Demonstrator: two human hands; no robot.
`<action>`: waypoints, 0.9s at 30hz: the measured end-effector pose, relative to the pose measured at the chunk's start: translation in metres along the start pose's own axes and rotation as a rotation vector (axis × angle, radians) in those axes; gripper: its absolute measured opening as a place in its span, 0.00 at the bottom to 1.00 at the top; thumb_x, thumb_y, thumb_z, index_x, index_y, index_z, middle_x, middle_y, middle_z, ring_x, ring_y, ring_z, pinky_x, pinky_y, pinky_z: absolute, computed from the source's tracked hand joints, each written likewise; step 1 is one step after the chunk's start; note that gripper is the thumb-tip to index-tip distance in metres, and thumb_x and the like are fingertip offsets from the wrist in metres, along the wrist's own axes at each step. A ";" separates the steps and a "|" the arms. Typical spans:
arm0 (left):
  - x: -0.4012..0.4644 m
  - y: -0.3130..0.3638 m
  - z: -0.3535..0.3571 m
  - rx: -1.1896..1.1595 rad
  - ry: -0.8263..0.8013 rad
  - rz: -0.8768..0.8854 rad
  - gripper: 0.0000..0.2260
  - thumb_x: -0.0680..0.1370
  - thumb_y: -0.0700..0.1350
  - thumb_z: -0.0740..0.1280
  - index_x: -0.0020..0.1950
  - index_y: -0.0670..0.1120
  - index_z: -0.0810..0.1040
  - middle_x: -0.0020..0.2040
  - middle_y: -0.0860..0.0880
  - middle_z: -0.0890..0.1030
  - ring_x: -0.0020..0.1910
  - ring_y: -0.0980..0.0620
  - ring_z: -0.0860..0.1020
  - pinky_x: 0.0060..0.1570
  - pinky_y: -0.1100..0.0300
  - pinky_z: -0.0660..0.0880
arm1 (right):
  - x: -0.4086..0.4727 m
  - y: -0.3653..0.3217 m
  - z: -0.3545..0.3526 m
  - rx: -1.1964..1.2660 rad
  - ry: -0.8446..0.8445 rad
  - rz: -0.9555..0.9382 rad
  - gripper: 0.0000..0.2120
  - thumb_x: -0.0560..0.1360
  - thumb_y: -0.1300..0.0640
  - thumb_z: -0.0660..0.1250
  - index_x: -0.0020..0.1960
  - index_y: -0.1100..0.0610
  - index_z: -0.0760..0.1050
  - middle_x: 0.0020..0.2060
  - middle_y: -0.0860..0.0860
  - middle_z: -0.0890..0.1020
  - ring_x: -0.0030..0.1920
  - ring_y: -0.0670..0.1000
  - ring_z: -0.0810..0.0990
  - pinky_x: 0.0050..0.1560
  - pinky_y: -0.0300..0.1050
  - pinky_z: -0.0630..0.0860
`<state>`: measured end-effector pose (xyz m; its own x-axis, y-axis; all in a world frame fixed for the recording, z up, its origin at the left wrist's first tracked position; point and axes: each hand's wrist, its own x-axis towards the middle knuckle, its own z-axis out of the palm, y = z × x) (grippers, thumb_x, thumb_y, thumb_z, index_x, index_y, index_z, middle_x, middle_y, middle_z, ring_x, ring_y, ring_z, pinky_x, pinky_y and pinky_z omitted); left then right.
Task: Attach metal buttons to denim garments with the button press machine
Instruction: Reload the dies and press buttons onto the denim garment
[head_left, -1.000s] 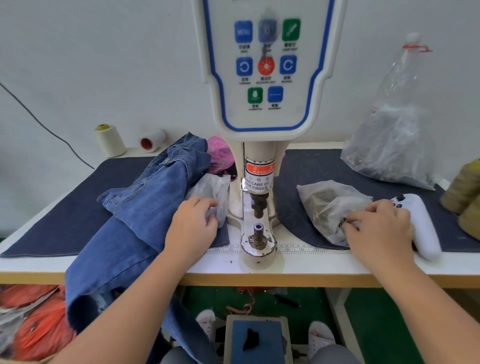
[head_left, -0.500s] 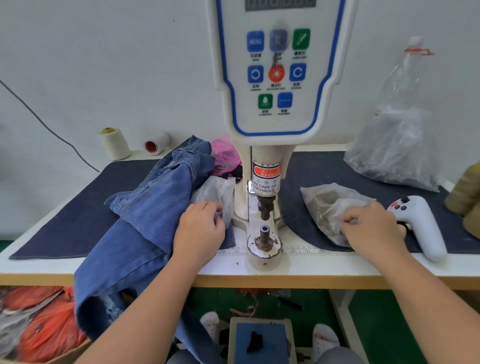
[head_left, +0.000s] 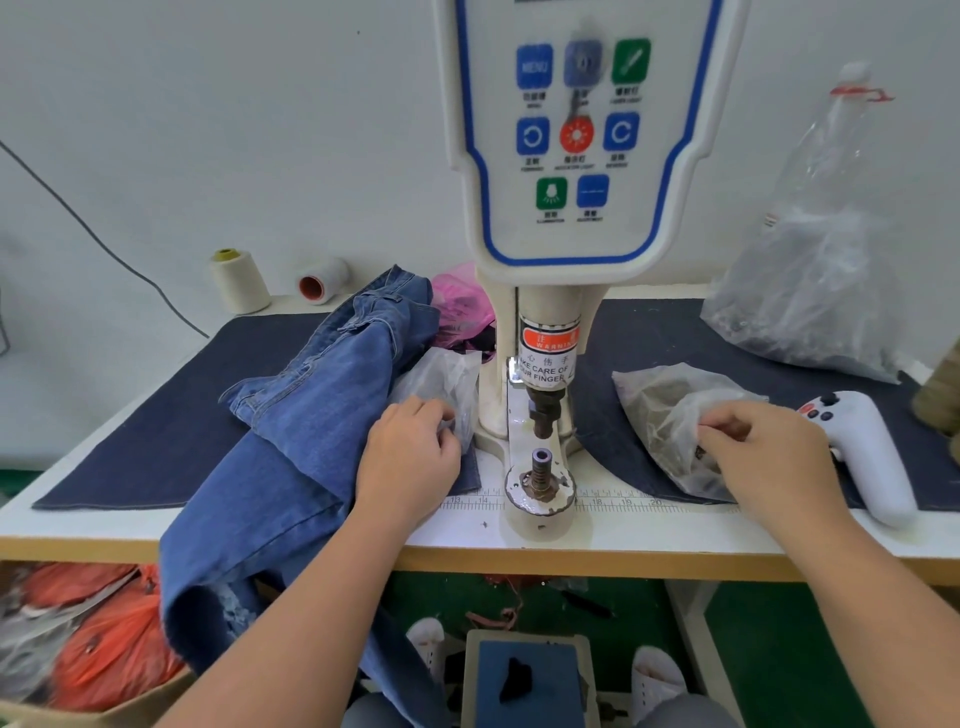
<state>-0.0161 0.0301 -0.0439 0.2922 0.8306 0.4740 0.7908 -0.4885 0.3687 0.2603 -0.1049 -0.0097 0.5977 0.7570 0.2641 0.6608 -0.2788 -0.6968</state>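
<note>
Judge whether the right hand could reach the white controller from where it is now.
Probably yes. The right hand is at the plastic bag, and the controller lies just beside it on the table with nothing between them.

Blue denim jeans (head_left: 291, 441), white-and-blue button press machine (head_left: 571, 156), orange bag (head_left: 109, 649)

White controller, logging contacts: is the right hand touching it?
Apart. The head view shows navy mat between the right hand, which pinches the plastic bag, and the controller.
</note>
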 end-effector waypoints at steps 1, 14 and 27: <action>0.000 0.000 0.000 0.001 0.003 0.002 0.08 0.76 0.41 0.63 0.53 0.46 0.80 0.48 0.48 0.80 0.47 0.49 0.74 0.49 0.52 0.72 | -0.001 -0.002 -0.001 0.056 0.002 0.015 0.09 0.75 0.58 0.70 0.38 0.47 0.81 0.35 0.41 0.82 0.38 0.43 0.78 0.35 0.38 0.69; 0.000 0.000 0.001 0.005 0.013 0.008 0.08 0.76 0.41 0.64 0.52 0.45 0.80 0.47 0.48 0.81 0.46 0.48 0.74 0.48 0.51 0.73 | -0.025 -0.030 -0.003 0.722 -0.079 0.202 0.08 0.74 0.66 0.70 0.44 0.55 0.84 0.30 0.49 0.83 0.33 0.47 0.80 0.39 0.44 0.77; 0.000 -0.001 0.001 0.010 0.008 0.014 0.08 0.76 0.41 0.63 0.52 0.45 0.80 0.47 0.49 0.80 0.45 0.48 0.74 0.47 0.50 0.73 | -0.051 -0.072 0.037 0.842 -0.280 0.272 0.09 0.71 0.65 0.74 0.38 0.53 0.84 0.28 0.50 0.82 0.29 0.46 0.79 0.29 0.38 0.75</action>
<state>-0.0160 0.0305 -0.0454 0.2991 0.8215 0.4855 0.7917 -0.4977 0.3543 0.1654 -0.1019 0.0017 0.4802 0.8741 -0.0735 -0.0993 -0.0291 -0.9946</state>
